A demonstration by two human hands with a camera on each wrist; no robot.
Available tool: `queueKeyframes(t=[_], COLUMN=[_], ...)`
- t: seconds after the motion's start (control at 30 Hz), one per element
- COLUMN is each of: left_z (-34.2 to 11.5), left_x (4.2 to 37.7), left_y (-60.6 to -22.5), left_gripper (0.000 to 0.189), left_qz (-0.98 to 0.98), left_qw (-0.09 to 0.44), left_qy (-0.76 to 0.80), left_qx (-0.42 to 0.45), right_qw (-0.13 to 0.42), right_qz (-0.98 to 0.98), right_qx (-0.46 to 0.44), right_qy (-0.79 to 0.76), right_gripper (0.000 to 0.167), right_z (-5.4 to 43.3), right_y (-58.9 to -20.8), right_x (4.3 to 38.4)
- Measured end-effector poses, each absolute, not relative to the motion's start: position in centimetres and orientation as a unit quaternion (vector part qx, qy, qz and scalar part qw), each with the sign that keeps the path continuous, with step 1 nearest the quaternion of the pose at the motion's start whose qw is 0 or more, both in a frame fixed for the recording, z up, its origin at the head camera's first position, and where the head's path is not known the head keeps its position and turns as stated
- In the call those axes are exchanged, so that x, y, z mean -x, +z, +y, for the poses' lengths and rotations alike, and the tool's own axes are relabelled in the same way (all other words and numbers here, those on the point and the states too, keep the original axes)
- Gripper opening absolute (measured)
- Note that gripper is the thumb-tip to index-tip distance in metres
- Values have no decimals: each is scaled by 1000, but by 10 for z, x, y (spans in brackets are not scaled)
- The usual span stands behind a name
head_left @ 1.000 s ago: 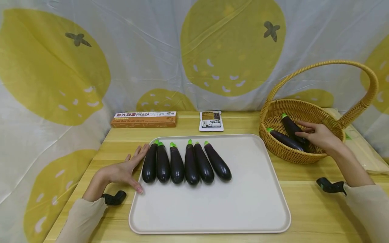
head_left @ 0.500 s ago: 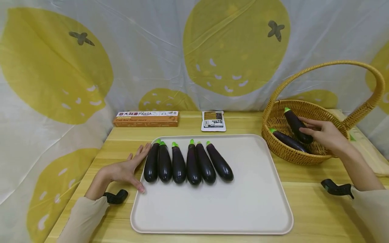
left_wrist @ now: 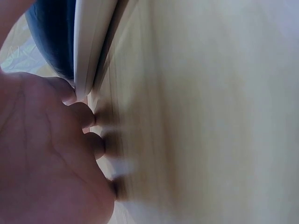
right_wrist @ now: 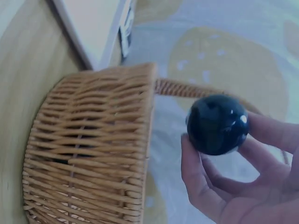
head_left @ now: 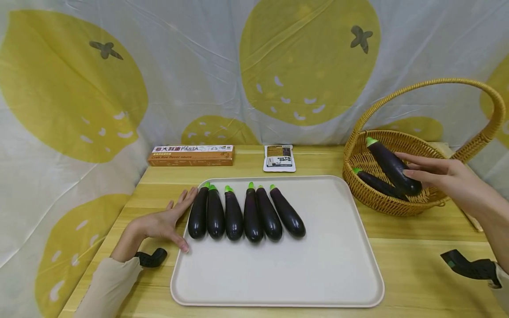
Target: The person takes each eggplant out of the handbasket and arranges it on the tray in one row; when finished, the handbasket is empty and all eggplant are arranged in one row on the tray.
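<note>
My right hand (head_left: 447, 176) pinches a dark purple eggplant (head_left: 391, 165) between thumb and fingers, over the wicker basket (head_left: 367, 201). In the right wrist view the eggplant's round, glossy end (right_wrist: 217, 125) shows above the basket's rim. A second eggplant (head_left: 377, 183) lies inside the basket. My left hand (head_left: 165, 223) rests with spread fingers at the left edge of the pale tray (head_left: 278, 274), its thumb on the rim. Several eggplants (head_left: 234, 216) lie side by side on the tray, green stem ends pointing away from me; the leftmost is right beside the left fingers.
The basket's tall arched handle (head_left: 433, 81) rises over its opening. Behind the tray are a pasta box (head_left: 191, 155) and a small white packet (head_left: 279, 158). A lemon-print cloth (head_left: 199, 66) hangs along the back of the wooden table (head_left: 417, 274).
My right hand has lifted the eggplant up from the basket's bottom and drawn it slightly toward me. The left hand stays at the tray's edge.
</note>
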State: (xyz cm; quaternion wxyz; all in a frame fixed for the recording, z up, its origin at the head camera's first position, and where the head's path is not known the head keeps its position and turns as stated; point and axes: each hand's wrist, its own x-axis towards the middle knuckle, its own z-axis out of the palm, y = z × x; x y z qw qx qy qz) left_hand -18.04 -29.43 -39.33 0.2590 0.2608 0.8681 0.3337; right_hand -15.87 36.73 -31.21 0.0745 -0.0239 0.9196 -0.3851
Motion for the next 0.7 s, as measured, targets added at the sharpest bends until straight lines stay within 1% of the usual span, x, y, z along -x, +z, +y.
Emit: queueKeyframes(t=[0.23, 0.37, 0.47, 0.57, 0.7], left_z=[-295, -295, -294, -294, -294], left_x=[180, 180, 180, 180, 179], left_y=[-393, -392, -392, -393, -392], left_gripper=[152, 152, 152, 152, 152], left_qz=[868, 867, 866, 867, 869], left_qw=[261, 262, 262, 261, 258], left_qy=[335, 338, 338, 336, 334], left_qx=[-258, -258, -259, -260, -259], right_qw=[92, 129, 162, 190, 201], right_qz=[914, 900, 880, 865, 852], right_qx=[68, 106, 131, 138, 142], right_qy=[-390, -402, -427, -443, -461], right_gripper=[50, 49, 48, 47, 50], right_z=[369, 356, 335, 304, 265], right_y=[-316, -320, -324, -326, -332], right_x=[138, 133, 134, 136, 140])
